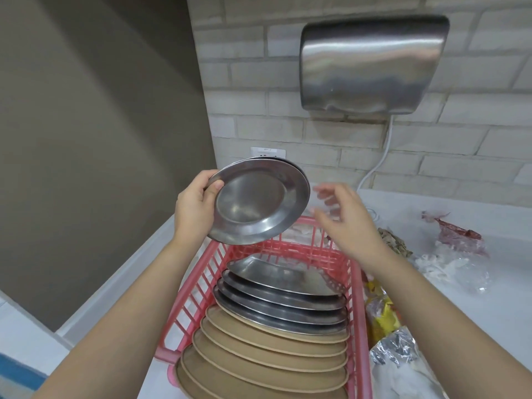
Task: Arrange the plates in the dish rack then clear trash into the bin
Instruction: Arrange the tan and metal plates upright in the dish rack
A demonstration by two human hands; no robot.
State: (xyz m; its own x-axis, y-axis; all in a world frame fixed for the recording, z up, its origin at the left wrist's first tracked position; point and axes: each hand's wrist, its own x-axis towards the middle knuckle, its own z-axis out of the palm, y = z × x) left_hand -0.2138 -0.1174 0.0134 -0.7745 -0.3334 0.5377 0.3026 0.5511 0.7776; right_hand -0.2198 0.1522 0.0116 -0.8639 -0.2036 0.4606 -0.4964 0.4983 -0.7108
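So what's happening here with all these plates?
A person is loading a pink rack. The left hand holds a small stack of steel plates above it; the right hand, blurred, reaches toward them, empty. Steel and tan plates already stand in a row in the rack. Wrappers lie on the counter beside it.

No text, brand or number can be read anywhere. The small white wall plate (268, 153) on the pale brick wall carries a strip of dark marks, too small and blurred to make out. The crumpled yellow foil wrapper (383, 313) beside the pink plastic rack (355, 298) shows no legible print.
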